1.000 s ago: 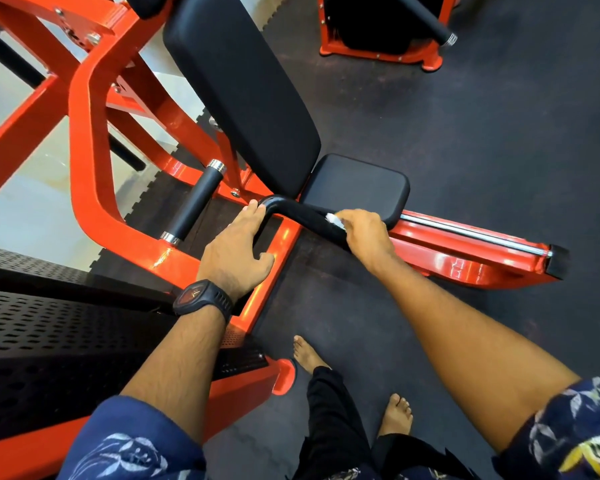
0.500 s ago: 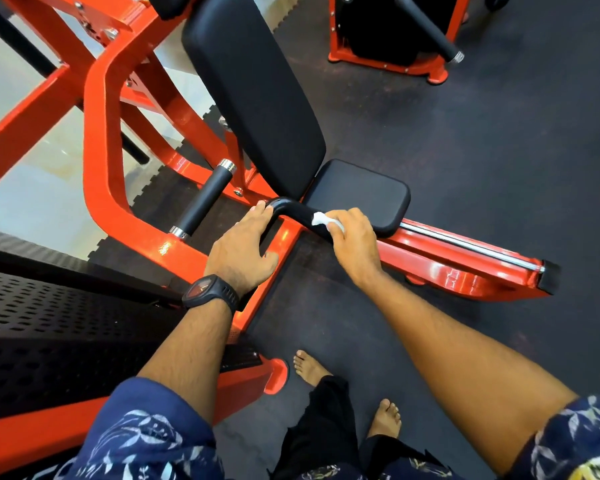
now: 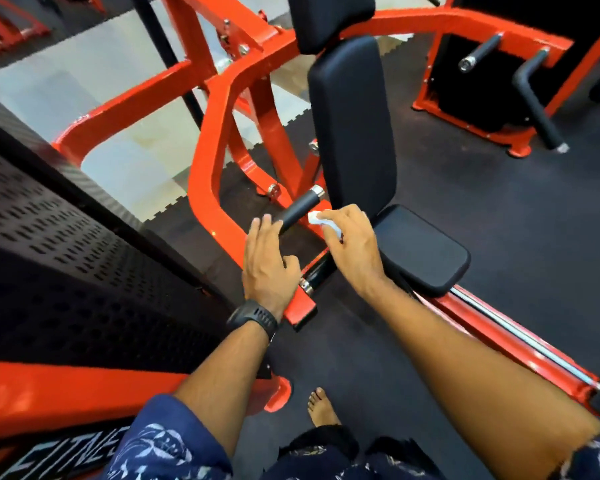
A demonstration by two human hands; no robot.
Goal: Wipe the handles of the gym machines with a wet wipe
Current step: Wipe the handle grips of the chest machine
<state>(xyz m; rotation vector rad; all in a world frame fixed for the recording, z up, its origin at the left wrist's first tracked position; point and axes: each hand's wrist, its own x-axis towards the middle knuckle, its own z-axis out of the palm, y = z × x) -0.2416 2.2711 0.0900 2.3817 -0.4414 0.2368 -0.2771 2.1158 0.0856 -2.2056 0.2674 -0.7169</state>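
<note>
A straight black handle (image 3: pixel 300 208) with chrome end caps juts from the orange machine frame (image 3: pixel 208 174), left of the seat. My right hand (image 3: pixel 352 244) pinches a white wet wipe (image 3: pixel 317 218) right beside that handle. Below my hands lies the curved black handle (image 3: pixel 317 271), mostly hidden by them. My left hand (image 3: pixel 267 261) rests flat with straight fingers on the orange frame, its fingertips at the lower end of the straight handle. A black watch sits on that wrist.
The black backrest (image 3: pixel 352 126) and seat pad (image 3: pixel 425 249) stand right of my hands. A perforated black weight-stack cover (image 3: pixel 49 244) fills the left. Another orange machine with black handles (image 3: pixel 534 102) stands at the far right. A bare foot (image 3: pixel 321 408) is on the dark rubber floor.
My right hand has left the curved handle and carried the wipe up to the straight handle. My left hand has slid forward on the frame. The view has tilted up and nearer.
</note>
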